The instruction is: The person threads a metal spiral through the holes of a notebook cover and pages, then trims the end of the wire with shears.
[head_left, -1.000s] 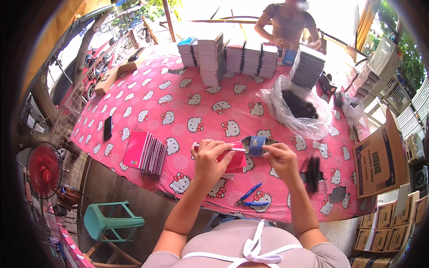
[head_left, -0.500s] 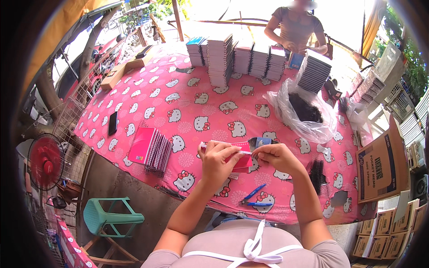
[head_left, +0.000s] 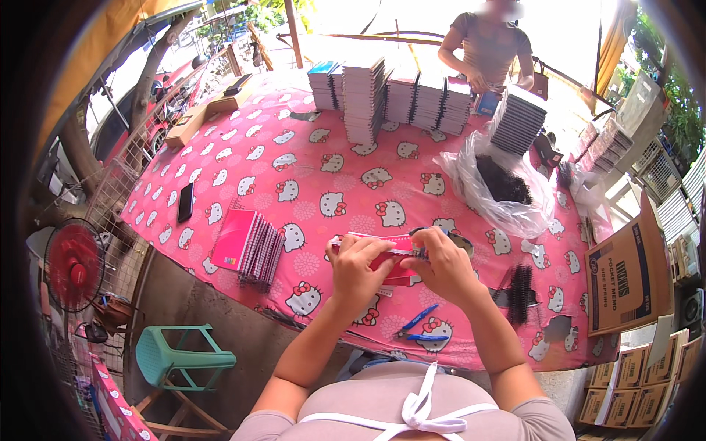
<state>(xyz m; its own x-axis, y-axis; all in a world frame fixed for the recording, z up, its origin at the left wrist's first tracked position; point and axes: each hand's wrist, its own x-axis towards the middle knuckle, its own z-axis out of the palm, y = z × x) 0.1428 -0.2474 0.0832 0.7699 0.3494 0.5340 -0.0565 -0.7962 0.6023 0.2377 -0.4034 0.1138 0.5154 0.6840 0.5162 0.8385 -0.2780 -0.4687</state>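
Observation:
A small red notebook lies on the pink table in front of me, its punched edge turned away from me. My left hand closes on its left part, fingers over the edge. At its right end my right hand pinches the punched edge; a dark bit shows at the fingertips, perhaps a spiral binding coil, mostly hidden. Nearer to me lie blue-handled cutting pliers, spread apart. Right of my right forearm is a bunch of black spiral coils. To the left sits a pile of bound pink notebooks.
A clear plastic bag holds black coils. Tall notebook stacks line the far side, where a person stands. A black phone lies left, an open carton stands right, and a green stool is lower left.
My right hand has moved up and left, turning over the notebook's right end. The left hand stays on the notebook nearly unchanged. The far person's hands have moved slightly.

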